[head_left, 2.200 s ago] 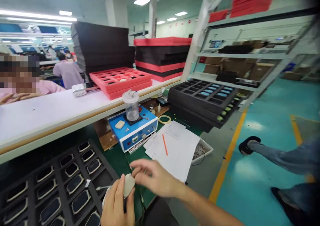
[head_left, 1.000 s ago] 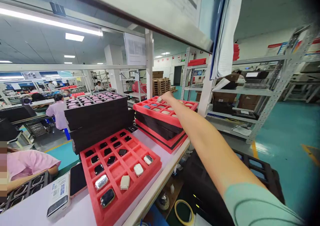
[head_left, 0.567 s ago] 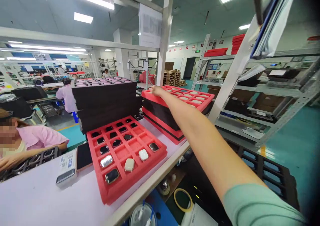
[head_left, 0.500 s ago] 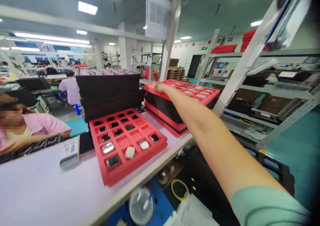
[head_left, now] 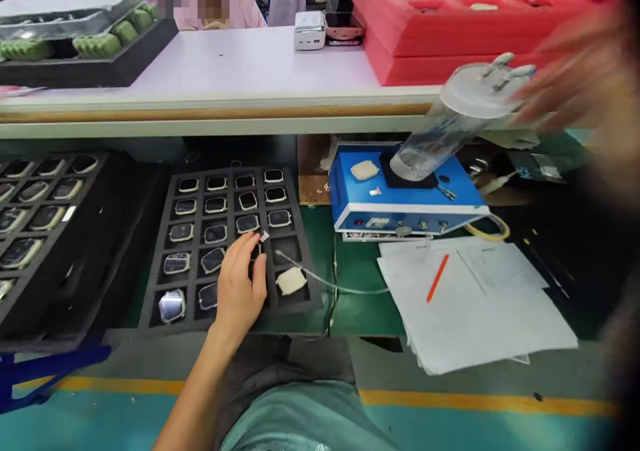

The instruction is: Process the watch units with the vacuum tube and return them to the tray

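Observation:
My left hand reaches over a black foam tray of watch cases, with thumb and fingers apart. Its fingertips are at a watch case in one slot, partly hidden by the hand. A small whitish piece shows at the index fingertip; I cannot tell whether it is touched. At upper right, my right hand is smeared by motion, near a red foam tray stack and a clear cylinder with white-tipped fittings on its lid. Its fingers are too blurred to read.
The cylinder stands on a blue box device. Papers with a red stick lie at right. Another black tray is at left. Above is a white shelf with a white box-like device; people sit beyond.
The view has swung down and left from the red trays to the lower bench. My right arm no longer reaches across to the red stack's top; my left hand has come into view.

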{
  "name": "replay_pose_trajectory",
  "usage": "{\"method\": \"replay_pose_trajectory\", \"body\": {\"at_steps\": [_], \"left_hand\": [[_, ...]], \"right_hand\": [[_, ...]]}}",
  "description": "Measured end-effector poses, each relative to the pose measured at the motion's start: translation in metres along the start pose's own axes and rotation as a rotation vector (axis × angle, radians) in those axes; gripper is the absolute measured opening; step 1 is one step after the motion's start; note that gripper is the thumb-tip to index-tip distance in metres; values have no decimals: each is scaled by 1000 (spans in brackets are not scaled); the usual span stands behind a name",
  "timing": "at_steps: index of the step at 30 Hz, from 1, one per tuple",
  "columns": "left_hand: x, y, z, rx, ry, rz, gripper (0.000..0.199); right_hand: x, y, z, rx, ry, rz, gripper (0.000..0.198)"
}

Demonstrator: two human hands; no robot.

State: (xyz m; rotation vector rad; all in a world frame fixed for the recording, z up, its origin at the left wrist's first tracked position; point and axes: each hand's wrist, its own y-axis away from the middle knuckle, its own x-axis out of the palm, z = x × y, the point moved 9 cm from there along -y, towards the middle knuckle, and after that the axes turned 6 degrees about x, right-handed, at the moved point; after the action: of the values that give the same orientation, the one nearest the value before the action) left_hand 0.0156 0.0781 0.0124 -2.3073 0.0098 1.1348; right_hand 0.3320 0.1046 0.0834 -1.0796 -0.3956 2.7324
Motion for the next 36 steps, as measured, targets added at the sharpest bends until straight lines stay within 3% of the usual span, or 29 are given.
{"method": "replay_pose_trajectory", "body": {"at_steps": [3,5,7,9,12,15,20,26,30,33,36], "left_hand": [[-4,9,-11,63,21,17,24],[-1,16,-20,109,28,60,19],[4,20,-29,135,33,91,21],[8,22,-36,143,44,102,23],[12,24,-41,127,94,90,23],[12,33,-38,73,192,51,18],[-5,51,-10,-126,415,-149,16],[-14,41,13,-361,719,-252,18],[-8,43,10,-529,945,-322,46],[12,41,11,-607,1107,-375,69],[26,38,13,-644,1252,-422,78]], "right_hand": [[11,74,25,56,-52,-57,31],[43,112,22,192,-169,-72,29],[76,130,15,314,-266,-106,35],[101,120,27,270,-204,-95,33],[134,70,70,88,56,70,26],[161,20,98,38,139,195,18],[204,-3,95,56,269,381,6],[214,-1,93,63,274,444,16],[214,10,96,-13,201,468,12],[213,9,57,77,-33,430,9],[190,10,18,238,-297,240,16]]}}
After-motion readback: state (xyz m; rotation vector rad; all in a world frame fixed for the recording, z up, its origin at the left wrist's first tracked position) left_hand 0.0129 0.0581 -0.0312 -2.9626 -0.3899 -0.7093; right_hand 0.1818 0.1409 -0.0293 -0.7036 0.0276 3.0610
